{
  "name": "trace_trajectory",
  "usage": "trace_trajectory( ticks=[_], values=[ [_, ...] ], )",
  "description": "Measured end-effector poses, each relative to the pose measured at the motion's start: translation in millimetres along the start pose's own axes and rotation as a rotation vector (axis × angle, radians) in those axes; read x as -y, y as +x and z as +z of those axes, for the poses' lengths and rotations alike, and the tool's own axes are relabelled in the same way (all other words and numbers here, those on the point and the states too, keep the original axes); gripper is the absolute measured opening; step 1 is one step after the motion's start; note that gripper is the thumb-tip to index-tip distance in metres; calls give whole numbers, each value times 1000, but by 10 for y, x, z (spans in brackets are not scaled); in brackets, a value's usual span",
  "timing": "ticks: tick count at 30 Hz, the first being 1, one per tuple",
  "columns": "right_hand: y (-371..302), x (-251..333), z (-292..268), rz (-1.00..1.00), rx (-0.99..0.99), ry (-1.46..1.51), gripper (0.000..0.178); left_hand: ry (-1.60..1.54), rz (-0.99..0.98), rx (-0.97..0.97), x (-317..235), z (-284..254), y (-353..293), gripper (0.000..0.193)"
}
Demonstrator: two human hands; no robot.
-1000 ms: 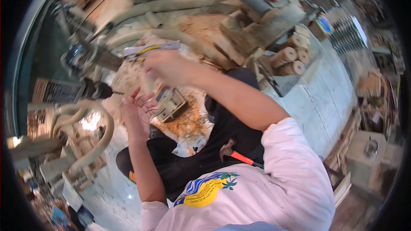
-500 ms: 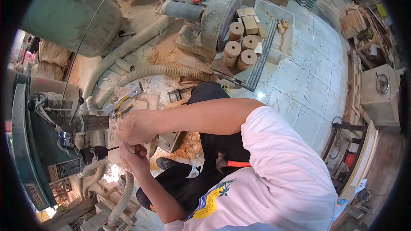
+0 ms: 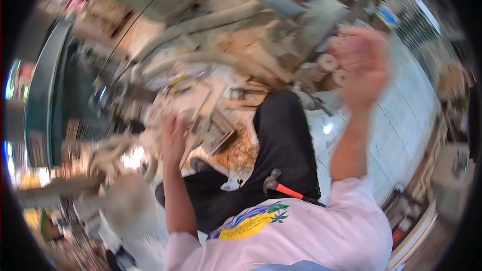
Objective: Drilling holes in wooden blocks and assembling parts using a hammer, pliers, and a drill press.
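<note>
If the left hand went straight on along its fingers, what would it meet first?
Probably the small dark piece on the pale board, or the yellow-and-silver tool beside it. Blur leaves depth unclear: the left hand might pass above them.

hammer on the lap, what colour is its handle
The hammer's handle is orange-red with a black end, best seen in the head view.
</note>
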State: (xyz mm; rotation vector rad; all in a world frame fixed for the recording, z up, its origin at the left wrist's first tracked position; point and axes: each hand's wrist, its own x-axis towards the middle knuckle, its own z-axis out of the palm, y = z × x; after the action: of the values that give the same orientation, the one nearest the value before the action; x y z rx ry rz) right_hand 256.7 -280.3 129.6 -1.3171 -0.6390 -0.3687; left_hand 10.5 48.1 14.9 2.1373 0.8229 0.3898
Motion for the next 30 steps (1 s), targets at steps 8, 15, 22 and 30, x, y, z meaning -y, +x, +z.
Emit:
trace_trajectory(
  ticks=[8,15,22,30],
  values=[
    [154,-1431,-2242,405,203,-1073,58,208,37,-159,54,457,578,31],
    [153,-1488,-1663,550,153,-1059,60,563,463,-393,-315,447,563,21],
    [252,-1489,-1729,590,-52,-824,42,-39,476,-92,-1890,923,641,17],
    [155,-1054,-1851,668,-350,-16,28,-462,391,532,-3061,1751,591,35]
  ],
)
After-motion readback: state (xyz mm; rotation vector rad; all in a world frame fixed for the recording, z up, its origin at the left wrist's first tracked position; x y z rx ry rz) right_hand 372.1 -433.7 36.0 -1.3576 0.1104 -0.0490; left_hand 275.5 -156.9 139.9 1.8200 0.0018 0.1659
